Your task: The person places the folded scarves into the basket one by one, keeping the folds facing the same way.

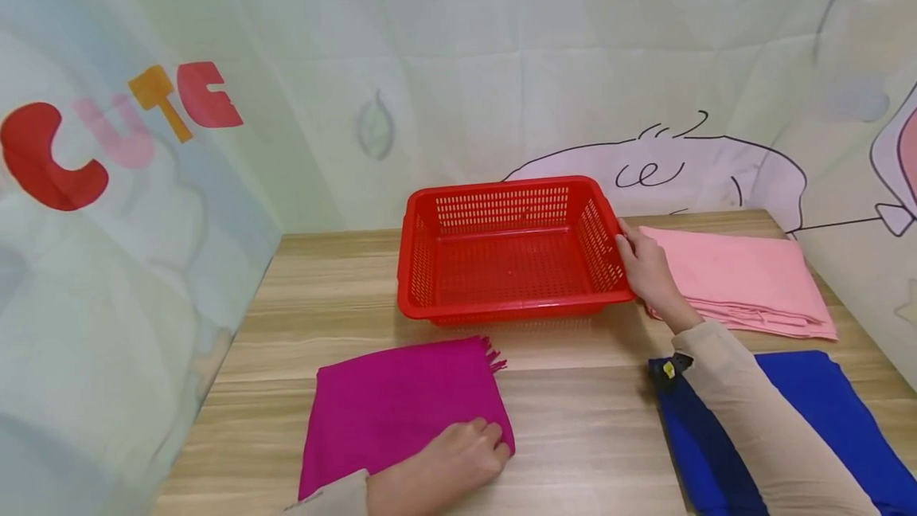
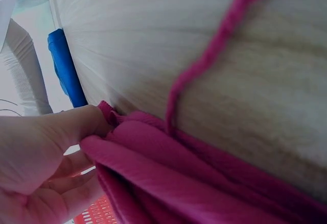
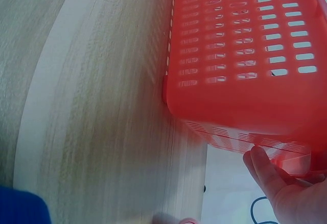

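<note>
Across the far side hangs a pale printed backdrop (image 1: 458,102), and in front of it spreads a wood-grained table (image 1: 573,400). Next in size comes the red basket (image 1: 526,307), near the table's back edge, its slotted floor bare; whether its right end is slightly raised, I cannot tell. Around it lie three cloths: the magenta cloth (image 1: 401,412) in front and toward the left, the blue cloth (image 1: 817,404) at the right front, partly hidden by a forearm and cut off by the picture's edge, and the pink cloth (image 1: 745,281) just beyond the basket's right end, its stacked layers showing along the near side. Smaller again are the hands. The right hand (image 1: 645,265) grips the basket's right end, fingers curled at the rim; the left hand (image 1: 458,456) pinches the magenta cloth's near right corner between thumb and fingers. Smallest is a twisted fringe (image 1: 494,357) at that cloth's far right corner. Judging by how things lie, the work looks early: the pink and magenta cloths seem folded already, yet no cloth is inside the basket, and the magenta one remains on the table.
</note>
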{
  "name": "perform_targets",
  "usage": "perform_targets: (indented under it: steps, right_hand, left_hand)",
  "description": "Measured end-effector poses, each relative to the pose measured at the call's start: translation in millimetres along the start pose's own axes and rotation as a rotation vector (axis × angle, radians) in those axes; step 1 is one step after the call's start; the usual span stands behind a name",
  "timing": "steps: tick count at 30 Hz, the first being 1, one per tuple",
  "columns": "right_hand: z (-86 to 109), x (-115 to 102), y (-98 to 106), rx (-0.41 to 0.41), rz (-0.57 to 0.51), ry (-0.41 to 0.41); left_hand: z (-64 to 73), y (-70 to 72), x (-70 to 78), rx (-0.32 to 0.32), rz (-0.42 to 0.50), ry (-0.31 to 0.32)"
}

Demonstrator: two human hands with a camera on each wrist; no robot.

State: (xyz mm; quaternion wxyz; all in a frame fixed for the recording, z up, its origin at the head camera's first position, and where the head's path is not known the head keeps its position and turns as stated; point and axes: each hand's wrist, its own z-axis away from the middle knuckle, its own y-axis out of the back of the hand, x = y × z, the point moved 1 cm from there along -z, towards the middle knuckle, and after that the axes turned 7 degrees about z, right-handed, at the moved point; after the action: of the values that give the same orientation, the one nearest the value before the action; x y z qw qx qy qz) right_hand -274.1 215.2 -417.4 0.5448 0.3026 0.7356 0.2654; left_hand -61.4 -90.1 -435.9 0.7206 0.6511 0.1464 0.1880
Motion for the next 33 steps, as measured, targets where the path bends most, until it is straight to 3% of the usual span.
perform_targets:
  steps: [6, 15, 21, 28, 33]
  right_hand:
    - [-0.1, -0.4, 0.5, 0.002, -0.005, -0.001]
    - [0.6, -0.6, 0.6, -0.006, -0.013, -0.016]
    - [1.1, -1.1, 0.1, -0.005, 0.000, -0.015]
    - [1.0, -1.7, -0.1, 0.000, 0.000, -0.005]
    - [1.4, -2.2, 0.9, -0.009, -0.015, -0.011]
  left_hand:
    - [-3.7, 0.4, 1.1, 0.024, -0.046, -0.022]
    - [-14.8, 1.0, 4.1, 0.001, -0.054, -0.045]
    - [-21.8, 1.7, 5.4, -0.050, 0.009, -0.034]
    - [-23.5, 2.0, 7.7, -0.037, -0.028, -0.041]
    - [-25.3, 2.0, 6.8, -0.063, 0.012, -0.031]
